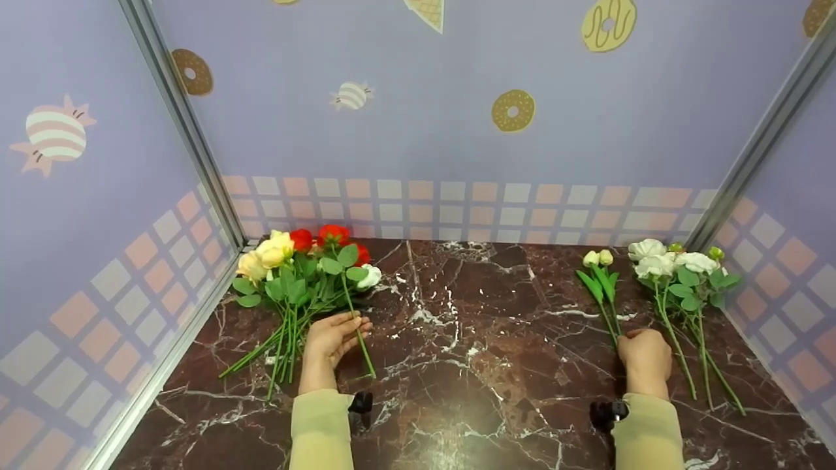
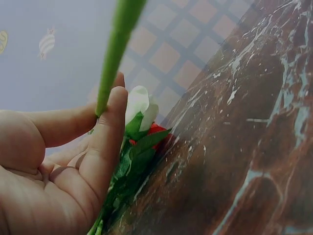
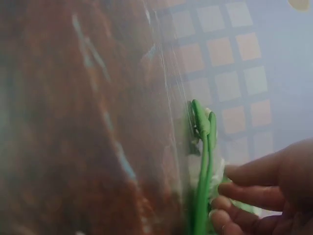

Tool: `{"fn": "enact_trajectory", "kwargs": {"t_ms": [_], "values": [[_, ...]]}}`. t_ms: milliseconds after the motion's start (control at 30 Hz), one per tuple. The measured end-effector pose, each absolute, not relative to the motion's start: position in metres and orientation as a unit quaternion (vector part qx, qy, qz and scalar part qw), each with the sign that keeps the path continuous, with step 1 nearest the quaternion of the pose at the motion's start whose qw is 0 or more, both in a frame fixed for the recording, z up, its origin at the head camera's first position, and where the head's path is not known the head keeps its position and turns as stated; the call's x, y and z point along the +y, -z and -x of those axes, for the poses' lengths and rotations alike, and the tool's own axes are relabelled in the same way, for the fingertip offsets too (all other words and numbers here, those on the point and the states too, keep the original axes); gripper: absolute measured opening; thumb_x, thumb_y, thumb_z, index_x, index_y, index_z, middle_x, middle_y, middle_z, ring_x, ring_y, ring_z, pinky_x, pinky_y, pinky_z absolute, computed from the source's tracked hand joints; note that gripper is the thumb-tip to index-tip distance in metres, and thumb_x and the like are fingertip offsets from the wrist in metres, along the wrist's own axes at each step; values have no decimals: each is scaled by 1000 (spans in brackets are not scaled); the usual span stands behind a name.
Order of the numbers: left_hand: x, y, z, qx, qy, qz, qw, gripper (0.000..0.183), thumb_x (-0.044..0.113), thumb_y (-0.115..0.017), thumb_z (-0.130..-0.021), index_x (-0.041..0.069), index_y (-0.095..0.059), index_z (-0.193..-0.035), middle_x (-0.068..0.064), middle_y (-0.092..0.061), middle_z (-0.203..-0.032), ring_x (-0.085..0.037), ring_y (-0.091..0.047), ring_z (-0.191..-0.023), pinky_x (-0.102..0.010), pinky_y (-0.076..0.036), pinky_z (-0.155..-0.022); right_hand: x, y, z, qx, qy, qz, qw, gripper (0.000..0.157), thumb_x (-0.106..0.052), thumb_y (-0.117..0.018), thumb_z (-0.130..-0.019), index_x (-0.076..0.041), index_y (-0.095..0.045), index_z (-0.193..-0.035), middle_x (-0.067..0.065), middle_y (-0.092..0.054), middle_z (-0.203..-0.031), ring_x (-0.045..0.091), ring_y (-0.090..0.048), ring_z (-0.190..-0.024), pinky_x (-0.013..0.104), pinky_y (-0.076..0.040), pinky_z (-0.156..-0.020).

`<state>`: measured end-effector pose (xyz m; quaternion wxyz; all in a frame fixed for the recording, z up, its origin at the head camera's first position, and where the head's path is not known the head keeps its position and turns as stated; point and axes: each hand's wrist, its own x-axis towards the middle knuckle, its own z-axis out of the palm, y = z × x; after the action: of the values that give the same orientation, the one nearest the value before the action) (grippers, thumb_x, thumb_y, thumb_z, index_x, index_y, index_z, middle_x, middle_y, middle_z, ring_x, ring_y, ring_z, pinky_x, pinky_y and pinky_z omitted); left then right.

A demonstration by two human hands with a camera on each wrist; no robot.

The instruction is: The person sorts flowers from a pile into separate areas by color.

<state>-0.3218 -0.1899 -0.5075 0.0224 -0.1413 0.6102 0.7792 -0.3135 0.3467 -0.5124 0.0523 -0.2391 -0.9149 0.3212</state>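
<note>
My left hand (image 1: 333,336) pinches one thin green stem (image 1: 360,339) between thumb and fingertips, as the left wrist view (image 2: 105,93) also shows. The stem carries green leaves (image 1: 339,261) and rises toward a red rose (image 1: 334,235). It stands just right of a bunch with yellow roses (image 1: 264,254), a white rose (image 1: 369,277) and more red ones. My right hand (image 1: 645,356) is low at the stems of two cream tulips (image 1: 597,258). In the right wrist view its bent, relaxed fingertips lie right beside the tulip stems (image 3: 203,181), not wrapped round them; the lower stem ends are hidden.
A group of white roses (image 1: 659,263) with long stems and leaves lies to the right of my right hand. All the flowers are on a dark red marbled table (image 1: 457,378). Purple patterned panels (image 1: 424,143) with metal posts enclose the back and both sides.
</note>
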Motion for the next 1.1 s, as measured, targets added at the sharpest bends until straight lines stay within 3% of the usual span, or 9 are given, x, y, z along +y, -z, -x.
{"fn": "enact_trajectory", "kwargs": {"t_ms": [200, 467, 800, 1100], "values": [[-181, 498, 321, 623, -772, 127, 10, 43, -3, -64, -99, -14, -54, -139, -13, -77, -101, -15, -75, -85, -38, -64, -92, 319, 499, 319, -925, -313, 194, 98, 39, -23, -55, -103, 3, -67, -129, 32, -65, -129, 54, -61, -113, 65, -53, -90], [-164, 486, 322, 629, -771, 100, -3, 36, -4, -66, -97, -8, -61, -132, -18, -76, -104, -17, -76, -84, -49, -60, -100, 275, 486, 319, -926, -321, 114, 161, 35, -22, -60, -102, 4, -71, -122, 28, -74, -109, 44, -69, -91, 57, -56, -79], [-133, 475, 321, 618, -783, 65, -1, 31, -8, -66, -94, -10, -62, -125, -11, -76, -92, -17, -77, -81, -37, -67, -81, 228, 486, 318, -913, -371, 27, 167, 22, -11, -66, -98, 7, -75, -108, 26, -75, -101, 39, -72, -88, 52, -59, -79], [-105, 477, 320, 640, -768, 35, 18, 31, -6, -69, -93, -11, -61, -123, -6, -76, -89, -14, -77, -80, -36, -66, -81, 182, 491, 313, -886, -441, -44, 133, 12, -5, -72, -93, 5, -77, -98, 19, -77, -89, 27, -73, -73, 34, -62, -67]]}}
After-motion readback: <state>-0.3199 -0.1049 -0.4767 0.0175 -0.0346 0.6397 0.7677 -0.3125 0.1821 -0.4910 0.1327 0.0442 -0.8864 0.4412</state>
